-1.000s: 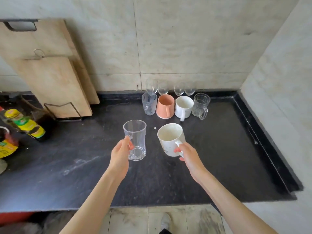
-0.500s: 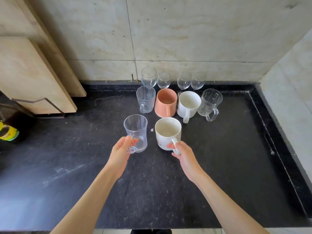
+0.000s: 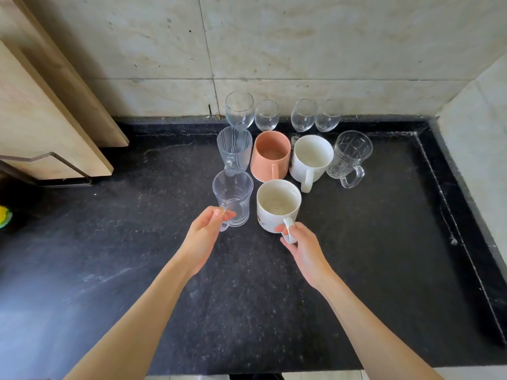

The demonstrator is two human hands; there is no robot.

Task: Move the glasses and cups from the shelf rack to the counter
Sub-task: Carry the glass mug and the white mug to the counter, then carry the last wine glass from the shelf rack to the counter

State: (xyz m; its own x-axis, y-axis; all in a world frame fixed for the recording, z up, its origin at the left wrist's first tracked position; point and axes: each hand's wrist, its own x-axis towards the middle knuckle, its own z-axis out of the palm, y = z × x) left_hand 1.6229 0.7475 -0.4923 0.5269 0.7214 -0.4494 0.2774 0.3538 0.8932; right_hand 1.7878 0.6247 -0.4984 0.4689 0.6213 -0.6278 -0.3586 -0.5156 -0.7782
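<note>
My left hand (image 3: pixel 204 237) grips the handle of a clear glass mug (image 3: pixel 233 197) that stands on the black counter (image 3: pixel 137 256). My right hand (image 3: pixel 304 250) pinches the handle of a white speckled mug (image 3: pixel 277 205) standing beside it. Behind them is a row: a ribbed glass mug (image 3: pixel 234 146), a pink cup (image 3: pixel 271 154), a white mug (image 3: pixel 312 157) and a cut-glass mug (image 3: pixel 349 157). Several wine glasses (image 3: pixel 303 115) stand against the wall. The shelf rack is out of view.
Wooden cutting boards (image 3: pixel 55 105) lean in a wire holder at the left. A yellow-green bottle cap (image 3: pixel 4 218) peeks in at the left edge. A raised counter lip (image 3: pixel 452 201) and a side wall bound the right.
Both hands carried the clear glass mug and the white speckled mug forward and down, to just in front of the row of cups. The camera moved closer.
</note>
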